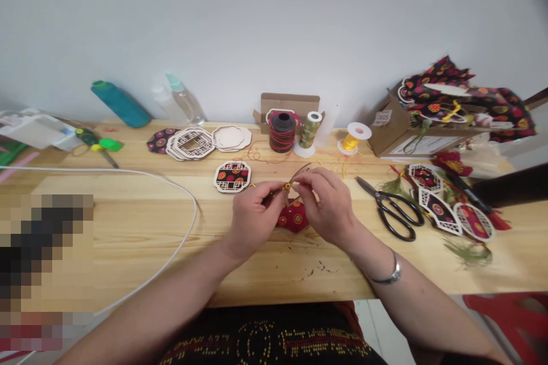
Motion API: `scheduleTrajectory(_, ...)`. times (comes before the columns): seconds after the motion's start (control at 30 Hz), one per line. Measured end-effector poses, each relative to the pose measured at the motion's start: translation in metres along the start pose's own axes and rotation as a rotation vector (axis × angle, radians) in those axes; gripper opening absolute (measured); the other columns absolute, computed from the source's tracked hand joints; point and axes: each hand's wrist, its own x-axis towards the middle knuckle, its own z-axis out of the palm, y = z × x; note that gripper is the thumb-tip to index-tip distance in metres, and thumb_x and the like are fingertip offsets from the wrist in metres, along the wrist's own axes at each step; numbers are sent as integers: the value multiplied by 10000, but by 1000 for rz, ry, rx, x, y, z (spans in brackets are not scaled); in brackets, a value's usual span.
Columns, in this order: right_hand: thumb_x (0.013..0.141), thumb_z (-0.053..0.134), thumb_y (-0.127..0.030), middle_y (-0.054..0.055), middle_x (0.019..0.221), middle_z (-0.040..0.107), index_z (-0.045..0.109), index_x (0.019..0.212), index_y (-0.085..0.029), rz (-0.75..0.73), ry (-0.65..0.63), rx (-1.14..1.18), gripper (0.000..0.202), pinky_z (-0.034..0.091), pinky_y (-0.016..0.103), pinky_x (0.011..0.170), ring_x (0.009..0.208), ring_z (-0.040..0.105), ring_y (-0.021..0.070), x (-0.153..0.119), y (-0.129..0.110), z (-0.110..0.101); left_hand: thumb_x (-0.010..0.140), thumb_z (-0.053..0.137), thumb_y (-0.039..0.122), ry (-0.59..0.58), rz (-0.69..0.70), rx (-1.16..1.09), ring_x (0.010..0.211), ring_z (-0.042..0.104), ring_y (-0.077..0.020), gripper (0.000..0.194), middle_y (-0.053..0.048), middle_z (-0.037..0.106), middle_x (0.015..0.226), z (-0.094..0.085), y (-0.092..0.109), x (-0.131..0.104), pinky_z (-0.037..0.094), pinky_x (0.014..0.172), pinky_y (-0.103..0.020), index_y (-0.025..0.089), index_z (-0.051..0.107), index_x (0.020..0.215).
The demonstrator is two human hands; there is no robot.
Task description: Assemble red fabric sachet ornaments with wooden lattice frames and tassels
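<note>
Two hands, the left hand (256, 214) and the right hand (327, 202), pinched a small ornament (294, 215) of red patterned fabric over the wooden table (205, 262). Black-handled scissors (396, 208) lay open to their right.

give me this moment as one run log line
left hand: fingers pinched at yellow cord | right hand: fingers pinched beside it | red patterned piece: below | scissors: on table, unheld
</note>
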Motion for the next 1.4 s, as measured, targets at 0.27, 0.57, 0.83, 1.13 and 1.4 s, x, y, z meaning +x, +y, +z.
scheduleTrajectory(0.27,871,529,-184,68,779,651,611,844,-169,24,-79,60,88,460,320,651,705,571,173,-2,-4,1,782,641,173,13,25,11,622,686,-130,124,-21,763,758,-1,1,0,546,582,-210,182,739,858)
scheduleTrajectory(0.57,849,551,-142,23,756,629,592,807,-185,104,-150,372,73,475,269,646,697,570,130,-1,-11,-2,777,622,150,19,40,17,677,696,-135,143,-21,767,801,-1,-1,1,560,644,-222,178,733,862)
scheduleTrajectory(0.83,860,556,-204,32,750,641,598,823,-185,97,-108,222,59,471,286,634,691,575,144,0,-5,0,784,634,177,15,-8,16,640,683,-126,131,-11,761,777,-2,0,0,552,616,-215,183,731,871)
scheduleTrajectory(1.13,889,517,-141,109,1015,677,627,1041,-191,-80,-2,-87,194,451,419,799,953,555,250,4,1,-6,797,630,174,-2,39,21,641,678,-130,130,-10,758,770,0,-4,-1,539,608,-220,190,729,880)
scheduleTrajectory(1.4,907,539,-196,54,911,712,648,922,-207,-113,-143,-90,111,372,428,813,1016,495,272,8,10,-9,828,586,149,-74,137,57,699,696,-153,177,-53,763,829,-2,-5,1,540,650,-246,168,725,936)
